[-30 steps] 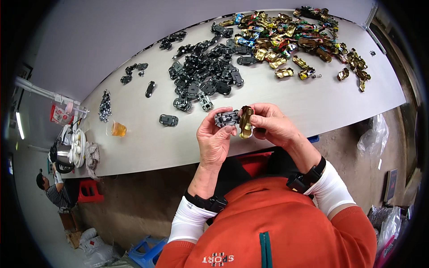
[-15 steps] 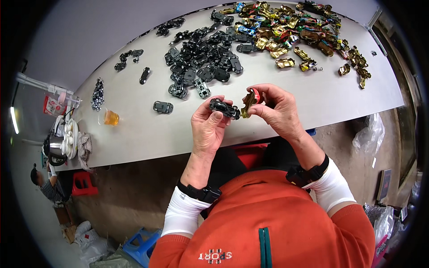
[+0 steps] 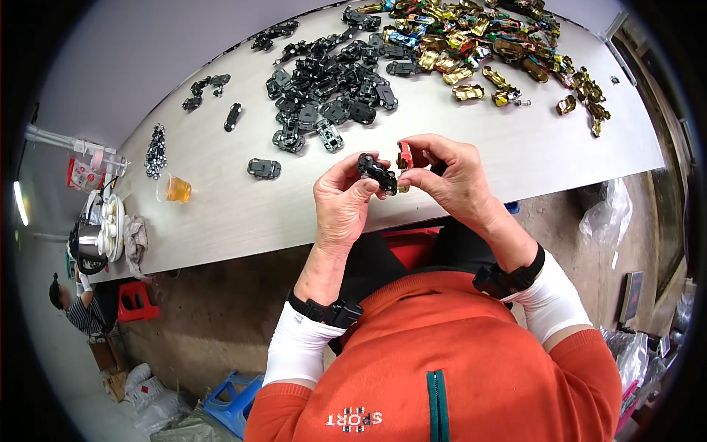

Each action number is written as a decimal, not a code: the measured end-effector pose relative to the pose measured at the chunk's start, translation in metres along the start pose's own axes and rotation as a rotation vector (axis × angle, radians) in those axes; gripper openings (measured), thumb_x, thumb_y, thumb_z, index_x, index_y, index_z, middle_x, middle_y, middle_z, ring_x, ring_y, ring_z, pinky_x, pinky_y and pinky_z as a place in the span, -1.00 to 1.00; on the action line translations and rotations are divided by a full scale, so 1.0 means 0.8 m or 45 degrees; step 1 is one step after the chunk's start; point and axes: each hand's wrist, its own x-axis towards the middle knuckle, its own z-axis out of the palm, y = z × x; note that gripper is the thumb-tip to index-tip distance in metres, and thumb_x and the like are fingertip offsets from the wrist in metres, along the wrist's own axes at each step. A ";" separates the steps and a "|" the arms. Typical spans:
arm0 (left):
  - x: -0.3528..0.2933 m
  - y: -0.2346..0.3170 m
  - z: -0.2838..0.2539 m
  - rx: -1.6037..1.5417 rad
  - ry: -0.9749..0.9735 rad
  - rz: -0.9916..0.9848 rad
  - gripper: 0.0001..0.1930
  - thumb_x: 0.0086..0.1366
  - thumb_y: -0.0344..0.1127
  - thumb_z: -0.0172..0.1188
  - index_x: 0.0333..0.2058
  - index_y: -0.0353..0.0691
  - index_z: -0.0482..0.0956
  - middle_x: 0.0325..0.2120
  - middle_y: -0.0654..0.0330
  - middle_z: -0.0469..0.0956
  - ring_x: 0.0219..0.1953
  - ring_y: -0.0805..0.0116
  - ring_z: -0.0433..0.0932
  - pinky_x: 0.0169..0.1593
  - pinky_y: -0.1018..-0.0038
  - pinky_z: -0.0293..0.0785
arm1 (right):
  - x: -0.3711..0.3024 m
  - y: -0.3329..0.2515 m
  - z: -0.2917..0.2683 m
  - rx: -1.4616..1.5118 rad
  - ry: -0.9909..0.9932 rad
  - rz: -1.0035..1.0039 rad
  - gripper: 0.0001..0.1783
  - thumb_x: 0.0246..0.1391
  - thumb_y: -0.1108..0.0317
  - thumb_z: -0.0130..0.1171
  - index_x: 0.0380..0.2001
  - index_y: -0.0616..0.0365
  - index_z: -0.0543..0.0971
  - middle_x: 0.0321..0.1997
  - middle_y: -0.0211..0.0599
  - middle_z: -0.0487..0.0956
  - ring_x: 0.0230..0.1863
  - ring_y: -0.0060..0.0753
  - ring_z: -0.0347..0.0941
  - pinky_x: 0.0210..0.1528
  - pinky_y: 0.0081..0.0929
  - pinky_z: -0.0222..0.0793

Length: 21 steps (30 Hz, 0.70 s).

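Observation:
My left hand pinches a black toy car chassis between thumb and fingers, above the table's near edge. Close against its right end is a red and gold toy car body shell, gripped by the thumb and fingers of my right hand. The fingers partly hide the shell, and I cannot tell whether the two parts touch. Beyond my hands lies a heap of black car chassis. A larger heap of gold and coloured car shells spreads at the far right.
A single chassis lies left of my hands, near a plastic cup of amber liquid. Small shiny parts form a pile behind the cup. At the left end are a kettle and a tray of white cups. Another person is at far left.
The shell has turned and come closer to the chassis, with its red side now upright. My left hand has tilted the chassis and shifted slightly right.

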 end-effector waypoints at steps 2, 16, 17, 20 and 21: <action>-0.001 -0.005 0.001 0.005 -0.014 0.025 -0.56 0.01 -0.45 0.36 -0.10 -0.41 0.49 -0.31 0.05 0.58 -0.35 0.38 0.56 -0.39 0.54 0.52 | 0.000 -0.003 0.004 -0.116 0.007 -0.070 -0.63 -0.20 0.52 0.36 -0.24 0.25 0.53 -0.48 -0.39 0.53 -0.48 -0.68 0.40 -0.44 -0.67 0.37; 0.010 -0.021 -0.020 -0.283 -0.142 -0.180 -0.60 0.14 -0.27 0.27 -0.10 -0.37 0.44 -0.26 0.09 0.57 -0.28 0.32 0.60 -0.31 0.54 0.60 | -0.001 -0.008 0.010 -0.371 -0.092 -0.220 -0.37 -0.36 0.46 0.43 -0.09 0.25 0.46 -0.40 -0.21 0.49 -0.48 -0.34 0.43 -0.41 -0.49 0.41; 0.011 -0.022 -0.019 -0.302 -0.154 -0.203 -0.60 0.14 -0.27 0.27 -0.10 -0.36 0.44 -0.26 0.10 0.57 -0.27 0.32 0.59 -0.30 0.55 0.60 | -0.001 -0.006 0.011 -0.367 -0.078 -0.211 -0.37 -0.36 0.46 0.42 -0.09 0.26 0.45 -0.40 -0.21 0.49 -0.48 -0.35 0.43 -0.41 -0.50 0.40; 0.010 -0.027 -0.021 -0.246 -0.177 -0.187 -0.59 0.15 -0.27 0.26 -0.08 -0.35 0.43 -0.26 0.11 0.57 -0.25 0.33 0.59 -0.30 0.54 0.60 | -0.001 -0.003 0.013 -0.397 -0.060 -0.278 -0.39 -0.34 0.47 0.42 -0.09 0.27 0.45 -0.41 -0.20 0.49 -0.48 -0.36 0.43 -0.41 -0.50 0.40; 0.010 -0.028 -0.022 -0.208 -0.181 -0.166 -0.59 0.15 -0.28 0.26 -0.07 -0.35 0.42 -0.25 0.11 0.57 -0.25 0.33 0.59 -0.29 0.54 0.60 | -0.001 -0.003 0.013 -0.415 -0.059 -0.317 -0.39 -0.33 0.47 0.41 -0.09 0.26 0.45 -0.42 -0.20 0.49 -0.48 -0.37 0.42 -0.41 -0.50 0.40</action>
